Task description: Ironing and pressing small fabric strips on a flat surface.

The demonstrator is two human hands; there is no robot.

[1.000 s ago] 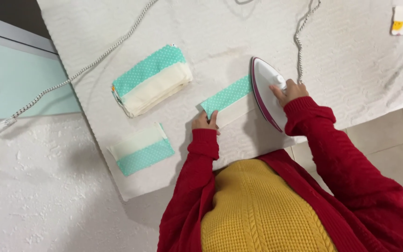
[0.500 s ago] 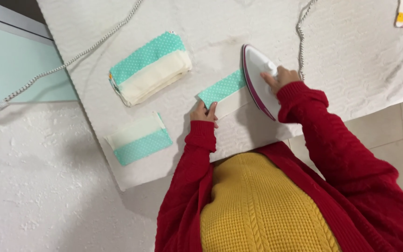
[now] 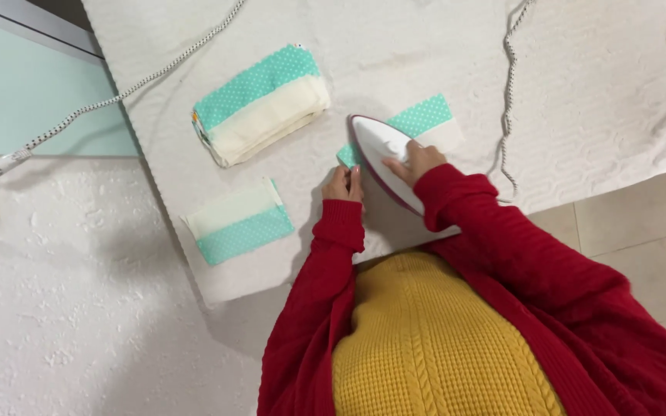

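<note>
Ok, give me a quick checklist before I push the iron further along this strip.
1. Right hand grips the iron: ok.
2. Left hand pins the near end of the teal and cream strip: ok.
3. Left fingertips clear of the iron's edge: not ok, they sit right beside it.
4. Cord off the strip: ok, it trails beside it.
5. Folded stack and single piece out of the iron's way: ok.
6. Iron hot: cannot tell.

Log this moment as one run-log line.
right hand: on white iron | left hand: pinning teal-cream fabric piece | iron: over piece
</note>
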